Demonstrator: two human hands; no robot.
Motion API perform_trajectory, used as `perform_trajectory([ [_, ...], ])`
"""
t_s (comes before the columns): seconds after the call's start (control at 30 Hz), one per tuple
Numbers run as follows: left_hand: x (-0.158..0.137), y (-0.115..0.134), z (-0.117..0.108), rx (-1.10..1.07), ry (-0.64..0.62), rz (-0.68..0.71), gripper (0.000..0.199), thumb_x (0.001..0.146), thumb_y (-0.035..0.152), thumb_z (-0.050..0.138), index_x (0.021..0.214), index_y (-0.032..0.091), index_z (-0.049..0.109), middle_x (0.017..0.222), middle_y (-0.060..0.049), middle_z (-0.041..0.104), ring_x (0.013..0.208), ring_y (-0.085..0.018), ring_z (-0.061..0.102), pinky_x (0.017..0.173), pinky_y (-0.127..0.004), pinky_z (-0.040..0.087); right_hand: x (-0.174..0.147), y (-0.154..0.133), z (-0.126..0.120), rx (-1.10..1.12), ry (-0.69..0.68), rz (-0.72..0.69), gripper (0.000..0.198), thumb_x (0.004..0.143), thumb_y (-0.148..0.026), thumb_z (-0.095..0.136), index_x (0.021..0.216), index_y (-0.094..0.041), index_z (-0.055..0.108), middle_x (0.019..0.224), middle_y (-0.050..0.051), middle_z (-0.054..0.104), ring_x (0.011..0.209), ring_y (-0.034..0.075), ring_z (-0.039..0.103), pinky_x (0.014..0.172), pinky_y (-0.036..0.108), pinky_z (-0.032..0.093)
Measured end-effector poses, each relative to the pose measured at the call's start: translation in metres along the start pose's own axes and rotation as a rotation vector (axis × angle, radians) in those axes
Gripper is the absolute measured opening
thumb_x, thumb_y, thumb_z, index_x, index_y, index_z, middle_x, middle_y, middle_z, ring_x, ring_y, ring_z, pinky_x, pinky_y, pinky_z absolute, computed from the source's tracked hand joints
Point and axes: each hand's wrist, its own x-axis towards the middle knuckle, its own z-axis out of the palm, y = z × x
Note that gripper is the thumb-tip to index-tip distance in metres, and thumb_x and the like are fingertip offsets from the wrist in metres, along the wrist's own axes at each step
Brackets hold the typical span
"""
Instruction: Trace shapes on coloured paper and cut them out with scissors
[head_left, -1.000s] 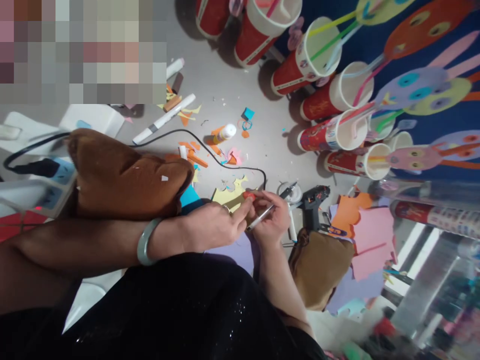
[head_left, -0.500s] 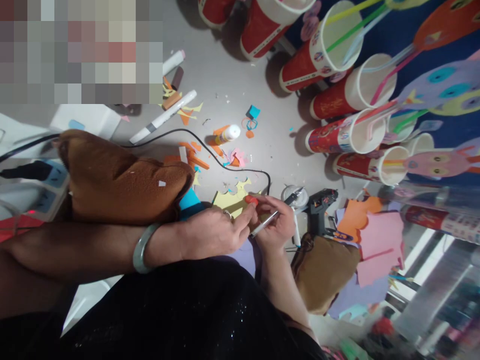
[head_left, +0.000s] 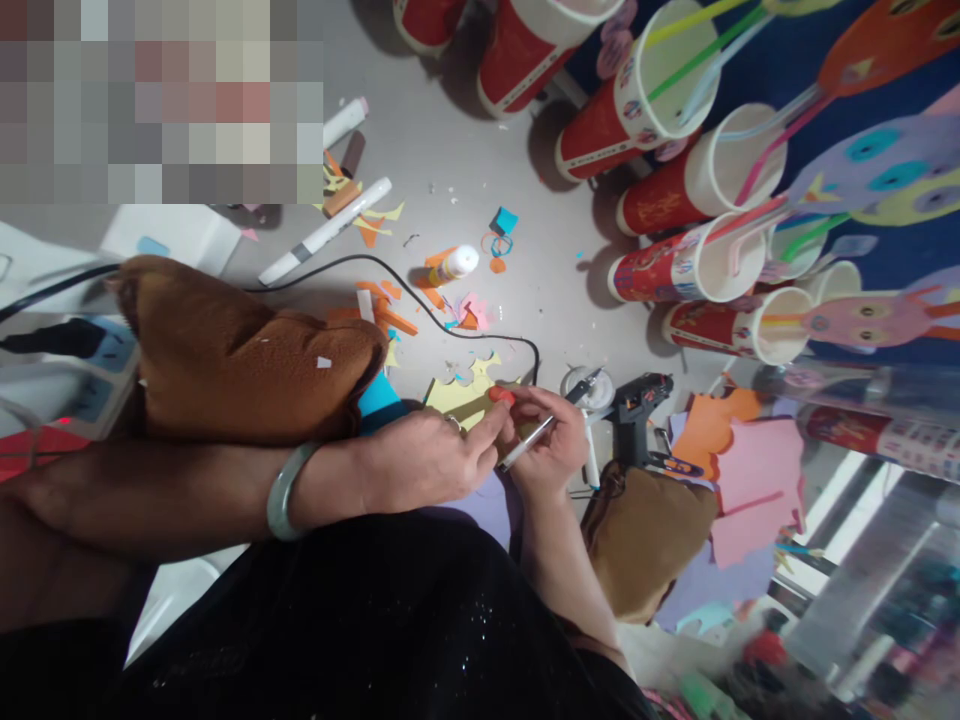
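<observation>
My left hand (head_left: 424, 458), with a jade-coloured bangle (head_left: 282, 495) on its wrist, reaches in from the left, its fingers closed at a small orange-red piece (head_left: 501, 395). The fingertips of my right hand (head_left: 551, 440) meet it there. A slim pen (head_left: 534, 440) with a clear barrel and dark upper part lies across my right hand, held between the fingers. Fingers partly hide the orange-red piece. Beneath the hands are a yellow cut sheet (head_left: 457, 392) and a purple sheet (head_left: 484, 510).
Red-and-white paper cups (head_left: 660, 275) with straws and paper faces line the right. A black glue gun (head_left: 636, 425) and coloured paper sheets (head_left: 757, 460) are beside my right hand. A brown cushion (head_left: 247, 360) lies left; a black cord (head_left: 420, 290), glue stick (head_left: 456, 265) and marker (head_left: 326, 232) are ahead.
Both hands hold nearly the same pose around the orange-red piece and the pen. The whole view has shifted very slightly.
</observation>
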Motion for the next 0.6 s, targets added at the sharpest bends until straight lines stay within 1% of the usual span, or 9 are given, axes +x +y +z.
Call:
perform_trajectory([
  [0.13, 0.001, 0.000, -0.002, -0.013, -0.048, 0.006, 0.038, 0.097, 0.009, 0.040, 0.116, 0.012, 0.073, 0.156, -0.024, 0.051, 0.063, -0.015, 0.073, 0.046, -0.029, 0.050, 0.001, -0.001, 0.000, 0.010, -0.004, -0.011, 0.039, 0.089, -0.026, 0.073, 0.124, -0.026, 0.057, 0.101, 0.006, 0.080, 0.071, 0.018, 0.076, 0.060, 0.033, 0.065],
  [0.4, 0.002, 0.000, -0.007, -0.014, -0.123, -0.024, 0.047, 0.096, 0.006, 0.037, 0.127, 0.014, 0.072, 0.161, -0.019, 0.047, 0.064, -0.016, 0.075, 0.045, -0.031, 0.051, -0.002, 0.002, 0.002, -0.024, 0.007, -0.002, 0.039, 0.089, -0.029, 0.073, 0.124, -0.025, 0.057, 0.103, 0.007, 0.078, 0.074, 0.019, 0.077, 0.059, 0.032, 0.064],
  [0.5, 0.002, 0.000, -0.009, -0.023, -0.155, -0.029, 0.048, 0.096, 0.005, 0.035, 0.127, 0.014, 0.071, 0.163, -0.017, 0.044, 0.066, -0.018, 0.075, 0.046, -0.033, 0.053, 0.000, 0.000, -0.001, 0.016, -0.041, 0.002, 0.040, 0.089, -0.027, 0.071, 0.126, -0.024, 0.056, 0.106, 0.008, 0.077, 0.080, 0.020, 0.078, 0.065, 0.033, 0.065],
  [0.57, 0.002, -0.001, -0.011, -0.032, -0.175, -0.030, 0.049, 0.096, 0.004, 0.035, 0.129, 0.013, 0.070, 0.164, -0.019, 0.043, 0.066, -0.019, 0.075, 0.046, -0.033, 0.054, 0.002, -0.003, -0.005, 0.073, -0.082, 0.033, 0.040, 0.091, -0.026, 0.067, 0.129, -0.024, 0.055, 0.111, 0.010, 0.076, 0.083, 0.020, 0.078, 0.069, 0.035, 0.066],
  [0.6, 0.002, -0.001, -0.012, -0.033, -0.178, -0.031, 0.050, 0.096, 0.003, 0.035, 0.130, 0.012, 0.069, 0.164, -0.021, 0.042, 0.065, -0.019, 0.075, 0.046, -0.033, 0.053, 0.002, -0.004, -0.008, 0.103, -0.082, 0.050, 0.038, 0.093, -0.027, 0.064, 0.130, -0.024, 0.055, 0.112, 0.010, 0.075, 0.081, 0.019, 0.078, 0.070, 0.036, 0.066],
])
